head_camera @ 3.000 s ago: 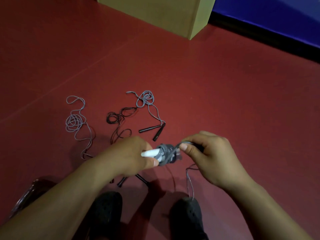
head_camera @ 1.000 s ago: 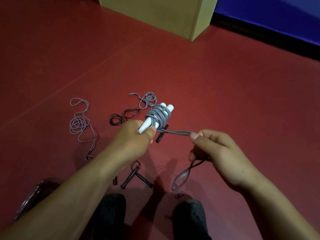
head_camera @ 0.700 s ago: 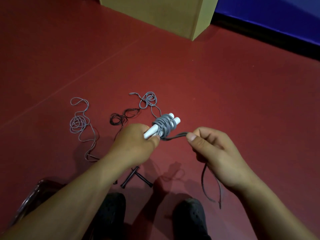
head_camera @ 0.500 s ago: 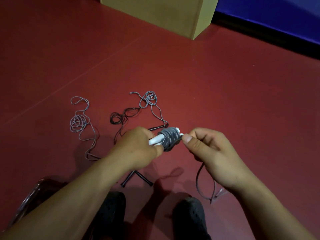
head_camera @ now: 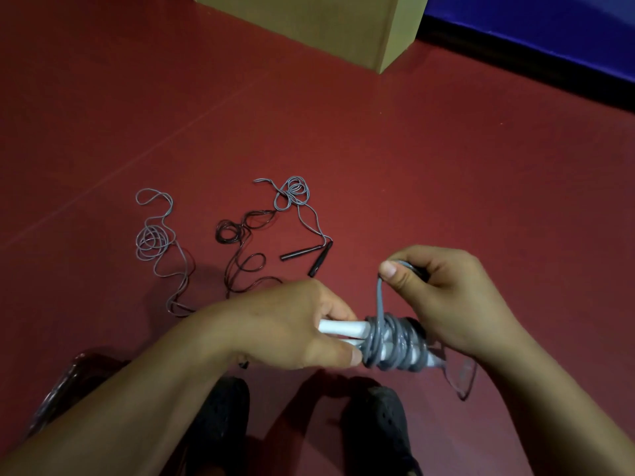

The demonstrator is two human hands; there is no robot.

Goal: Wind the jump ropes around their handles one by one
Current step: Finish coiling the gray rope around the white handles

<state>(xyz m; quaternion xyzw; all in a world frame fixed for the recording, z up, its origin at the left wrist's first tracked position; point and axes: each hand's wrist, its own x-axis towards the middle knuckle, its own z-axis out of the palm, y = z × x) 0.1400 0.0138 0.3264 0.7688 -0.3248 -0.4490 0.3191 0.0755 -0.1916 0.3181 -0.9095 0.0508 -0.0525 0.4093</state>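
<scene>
Above the red floor [head_camera: 412, 159], our left hand [head_camera: 285, 331] clenches the white handles [head_camera: 343, 327] while our right hand [head_camera: 443, 297] pinches the grey rope [head_camera: 379, 300] taut over the coil [head_camera: 395, 345], so we should keep tension, laying each turn snugly beside the last.

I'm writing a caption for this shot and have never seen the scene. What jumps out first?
Low in the centre, the left hand grips two white handles wound with grey rope, while the right hand pinches the rope's free strand above the coil. Behind the hands, loose grey and dark ropes with black handles lie on the red floor.
</scene>
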